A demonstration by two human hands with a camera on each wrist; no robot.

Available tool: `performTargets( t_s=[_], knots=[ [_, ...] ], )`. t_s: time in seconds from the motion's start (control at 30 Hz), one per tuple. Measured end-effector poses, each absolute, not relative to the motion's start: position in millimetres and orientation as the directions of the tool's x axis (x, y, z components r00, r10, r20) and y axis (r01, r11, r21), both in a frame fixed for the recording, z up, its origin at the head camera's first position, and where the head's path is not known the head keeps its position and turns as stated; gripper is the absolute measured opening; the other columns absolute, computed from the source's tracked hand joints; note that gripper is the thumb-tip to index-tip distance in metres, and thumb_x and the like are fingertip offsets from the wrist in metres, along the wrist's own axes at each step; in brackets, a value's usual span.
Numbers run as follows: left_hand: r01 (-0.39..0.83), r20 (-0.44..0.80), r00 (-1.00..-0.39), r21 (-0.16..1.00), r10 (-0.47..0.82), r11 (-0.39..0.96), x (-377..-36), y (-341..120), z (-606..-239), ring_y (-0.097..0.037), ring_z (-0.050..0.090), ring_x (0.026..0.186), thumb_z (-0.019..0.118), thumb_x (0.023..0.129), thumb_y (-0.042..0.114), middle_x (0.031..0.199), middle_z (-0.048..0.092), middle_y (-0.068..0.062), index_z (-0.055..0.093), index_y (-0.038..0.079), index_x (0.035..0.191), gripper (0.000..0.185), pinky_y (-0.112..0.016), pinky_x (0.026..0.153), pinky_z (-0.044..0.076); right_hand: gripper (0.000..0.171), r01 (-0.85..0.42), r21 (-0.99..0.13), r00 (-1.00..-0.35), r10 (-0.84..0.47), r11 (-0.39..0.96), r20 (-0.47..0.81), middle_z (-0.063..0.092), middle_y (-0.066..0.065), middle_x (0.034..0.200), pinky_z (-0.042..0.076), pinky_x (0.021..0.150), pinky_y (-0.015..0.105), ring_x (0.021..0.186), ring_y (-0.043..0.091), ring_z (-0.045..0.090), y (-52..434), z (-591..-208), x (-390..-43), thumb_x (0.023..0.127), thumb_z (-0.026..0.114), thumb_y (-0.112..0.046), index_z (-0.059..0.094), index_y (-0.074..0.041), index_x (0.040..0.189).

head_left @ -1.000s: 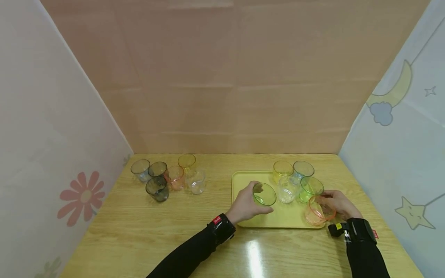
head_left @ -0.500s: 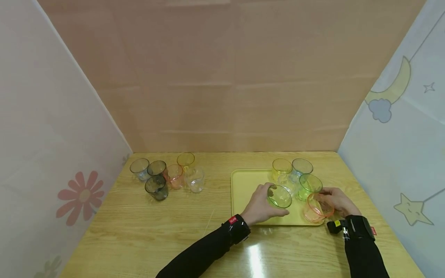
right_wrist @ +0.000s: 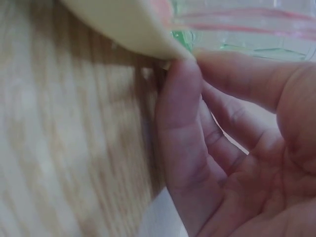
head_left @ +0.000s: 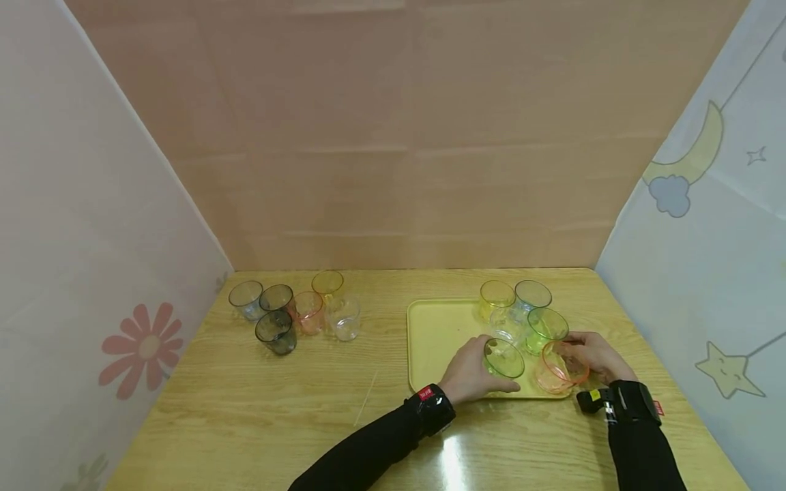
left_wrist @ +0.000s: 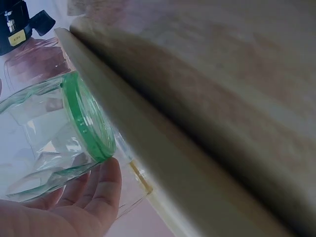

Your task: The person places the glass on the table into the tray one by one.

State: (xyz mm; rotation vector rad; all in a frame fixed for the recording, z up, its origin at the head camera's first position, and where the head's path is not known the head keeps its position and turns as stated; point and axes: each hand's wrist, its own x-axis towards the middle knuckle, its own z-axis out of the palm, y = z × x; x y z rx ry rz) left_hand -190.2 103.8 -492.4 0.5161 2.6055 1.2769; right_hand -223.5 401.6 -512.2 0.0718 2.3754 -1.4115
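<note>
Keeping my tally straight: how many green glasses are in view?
2: a held green glass in the left hand, and a standing green glass on the tray, behind the tray's orange glass. None seems hidden.

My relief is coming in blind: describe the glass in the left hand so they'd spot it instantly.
In the head view, find the yellow tray on the right half of the wooden table. At its near side, the left hand holds a green glass between thumb and fingers. The other green glass stands farther back; only this one is in that hand.
</note>
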Motion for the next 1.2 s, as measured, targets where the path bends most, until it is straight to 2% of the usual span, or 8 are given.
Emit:
performTargets(
  t_s=[0.17,0.37,0.5,0.67,0.93,1.2],
  knots=[
    [0.221,-0.018,-0.921,0.797,0.389,0.562,-189,108,-496,-0.007,0.06,0.108,0.091,0.063,0.046,0.123,0.064,0.003,0.055,0.018,0.132,0.083,-0.021,0.088,0.049,0.037,0.213,-0.843,-0.934,-0.151,0.495,-0.325,0.062,0.008,0.092,0.053,0.062,0.033,0.071,0.014,0.059,401,-513,-223,0.1,0.055,-0.015,0.051,0.015,0.123],
    [0.2,-0.046,-0.915,0.81,0.4,0.551,-189,113,-497,-0.007,0.06,0.108,0.091,0.064,0.046,0.123,0.064,0.003,0.053,0.018,0.133,0.083,-0.021,0.086,0.05,0.03,0.208,-0.842,-0.933,-0.157,0.498,-0.323,0.055,0.007,0.083,0.046,0.058,0.033,0.065,0.015,0.051,401,-513,-226,0.1,0.056,-0.018,0.057,0.009,0.113],
    [0.231,-0.057,-0.906,0.765,0.42,0.601,-189,117,-499,-0.003,0.06,0.098,0.089,0.065,0.05,0.112,0.066,0.005,0.056,0.016,0.126,0.077,-0.019,0.08,0.049,0.03,0.207,-0.849,-0.935,-0.156,0.486,-0.318,0.058,0.006,0.086,0.047,0.059,0.033,0.066,0.014,0.053,401,-515,-226,0.1,0.057,-0.017,0.058,0.009,0.115],
    [0.266,-0.058,-0.899,0.716,0.434,0.645,-191,122,-499,0.0,0.057,0.084,0.09,0.064,0.049,0.096,0.064,0.009,0.061,0.014,0.114,0.067,-0.016,0.069,0.047,0.029,0.221,-0.852,-0.93,-0.161,0.475,-0.331,0.056,0.004,0.081,0.046,0.058,0.033,0.063,0.014,0.051,402,-516,-227,0.1,0.056,-0.017,0.057,0.008,0.114],
    [0.336,-0.012,-0.883,0.683,0.47,0.648,-190,126,-496,0.0,0.056,0.086,0.088,0.07,0.042,0.097,0.063,0.009,0.061,0.011,0.117,0.063,-0.014,0.071,0.046,0.03,0.231,-0.855,-0.928,-0.158,0.465,-0.337,0.055,0.005,0.083,0.046,0.058,0.032,0.064,0.014,0.05,402,-516,-227,0.101,0.054,-0.016,0.055,0.01,0.116],
    [0.341,-0.004,-0.881,0.687,0.473,0.642,-191,126,-497,0.001,0.054,0.085,0.088,0.071,0.039,0.095,0.062,0.01,0.062,0.011,0.117,0.06,-0.014,0.071,0.044,0.036,0.223,-0.845,-0.932,-0.148,0.486,-0.331,0.056,0.005,0.083,0.046,0.058,0.033,0.065,0.015,0.051,401,-517,-226,0.101,0.055,-0.018,0.054,0.012,0.122]
  ],
)
